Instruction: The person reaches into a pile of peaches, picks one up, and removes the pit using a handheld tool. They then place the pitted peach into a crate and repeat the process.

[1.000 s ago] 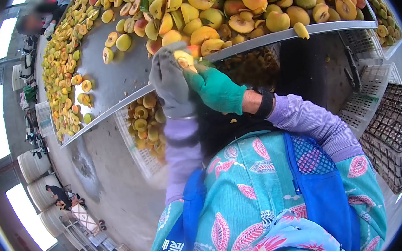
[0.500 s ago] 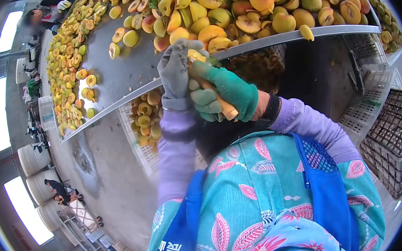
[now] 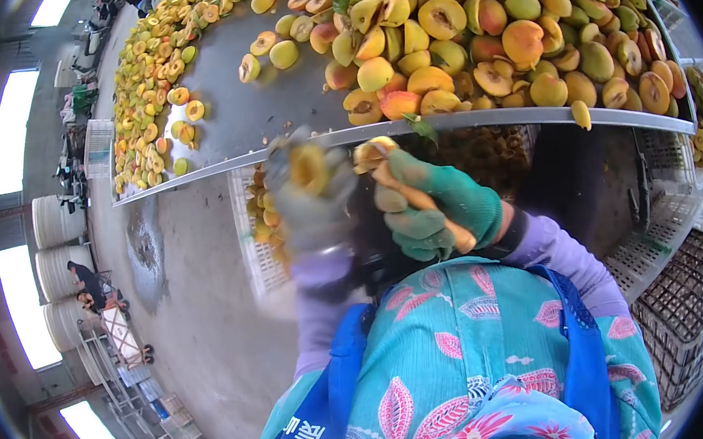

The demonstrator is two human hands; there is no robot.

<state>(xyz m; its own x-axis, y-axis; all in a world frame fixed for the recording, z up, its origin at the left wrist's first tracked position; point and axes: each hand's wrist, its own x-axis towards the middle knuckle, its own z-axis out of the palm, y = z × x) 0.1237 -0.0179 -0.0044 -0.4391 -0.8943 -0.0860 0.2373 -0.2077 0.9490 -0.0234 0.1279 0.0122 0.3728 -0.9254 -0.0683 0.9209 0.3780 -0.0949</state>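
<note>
My left hand [image 3: 306,203], in a grey glove and smeared by motion, holds a peach half [image 3: 309,169] with its hollow cut face toward me. My right hand [image 3: 443,206], in a green glove, is closed round a wooden-handled tool [image 3: 422,200]. At the tool's upper end, by my right thumb, is another piece of peach [image 3: 374,153]; the tool's working end is hidden there. Both hands are apart, just below the metal table's front rim [image 3: 477,120]. Cut and whole peaches [image 3: 442,18] are heaped beyond it.
Cut peach pieces [image 3: 157,94] cover the table's left side. Below the rim stands a white crate of fruit [image 3: 257,245]. Stacked crates [image 3: 689,297] are at my right. A person [image 3: 87,283] is on the floor far left, near white tubs [image 3: 60,273].
My hands were together on one fruit at the rim; now they have parted, each with a piece. The left moved down, the right slightly right. The camera view shifted too.
</note>
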